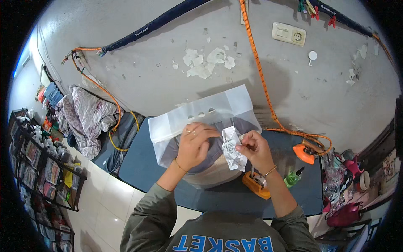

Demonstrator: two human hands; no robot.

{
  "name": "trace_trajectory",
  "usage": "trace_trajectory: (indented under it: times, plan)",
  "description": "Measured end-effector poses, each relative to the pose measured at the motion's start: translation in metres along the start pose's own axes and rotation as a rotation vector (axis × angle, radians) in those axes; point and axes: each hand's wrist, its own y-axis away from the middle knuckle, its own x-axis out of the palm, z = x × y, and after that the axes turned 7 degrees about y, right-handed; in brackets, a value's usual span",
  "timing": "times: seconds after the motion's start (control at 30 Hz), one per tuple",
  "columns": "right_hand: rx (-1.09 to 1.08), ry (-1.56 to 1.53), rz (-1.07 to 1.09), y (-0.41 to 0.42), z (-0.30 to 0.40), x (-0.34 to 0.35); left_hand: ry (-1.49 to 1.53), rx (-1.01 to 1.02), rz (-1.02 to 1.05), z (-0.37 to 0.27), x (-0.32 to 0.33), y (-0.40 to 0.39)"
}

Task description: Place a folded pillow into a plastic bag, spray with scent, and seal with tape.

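My right hand (256, 149) pinches a crumpled white paper slip (234, 151) that bears printed writing. Its fingertips grip the slip along the right side. My left hand (195, 145) hovers just left of the slip, fingers bent and apart, with nothing visible in it. Beneath both hands lies a translucent white plastic bag (170, 126) with small holes near its far edge. Folded greyish-purple cloth (185, 156) shows through the bag, and a beige part is seen at its near side. My hands and the slip hide some of the cloth.
The bag lies on a dark padded table (217, 201). An orange tape dispenser (256, 186), a green spray bottle (292, 178) and an orange iron (304, 152) stand to the right. Orange rope (259, 66) hangs above. Patterned cloth (86, 116) and a black rack (47, 163) are left.
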Motion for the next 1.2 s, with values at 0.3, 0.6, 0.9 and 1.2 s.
trace_trajectory:
  times: [0.3, 0.6, 0.9, 1.2]
  plan:
    - [-0.02, 0.524, -0.081, 0.012, 0.032, 0.014, -0.191, -0.1, 0.297, -0.009, 0.017, -0.001]
    - [-0.266, 0.581, -0.46, -0.006, 0.011, 0.007, -0.174, -0.069, 0.28, -0.016, 0.016, 0.0]
    - [-0.154, 0.488, -0.532, -0.011, 0.011, 0.006, 0.079, -0.064, 0.21, -0.007, 0.014, 0.013]
    - [-0.285, 0.702, -0.438, -0.006, 0.02, -0.009, -0.103, 0.027, 0.3, -0.013, 0.007, 0.011]
